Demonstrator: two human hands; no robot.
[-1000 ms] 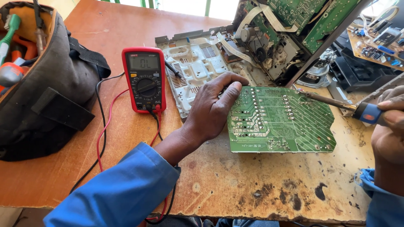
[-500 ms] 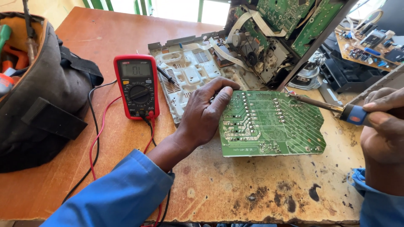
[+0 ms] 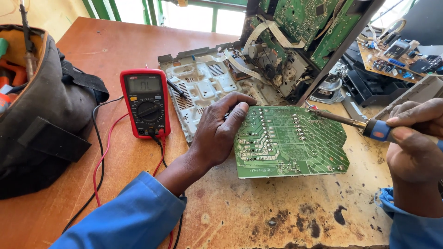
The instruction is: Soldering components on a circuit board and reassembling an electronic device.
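The green circuit board (image 3: 290, 140) lay solder-side up on the scorched wooden tabletop (image 3: 258, 212), just in front of the opened grey chassis (image 3: 203, 87). The left hand (image 3: 219, 133) pressed its near-left edge, fingers spread flat. The right hand (image 3: 413, 143) was closed round a soldering iron (image 3: 350, 122), tip at the board's far-right corner. Firm pressure and a steady tip seemed wise there. A red multimeter (image 3: 146, 103) lay to the left.

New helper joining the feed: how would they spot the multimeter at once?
Start at the wooden table; left of the left hand and the green board, right of the dark tool bag. The multimeter lies flat: the only red-cased box, with grey screen, dial and red and black leads.
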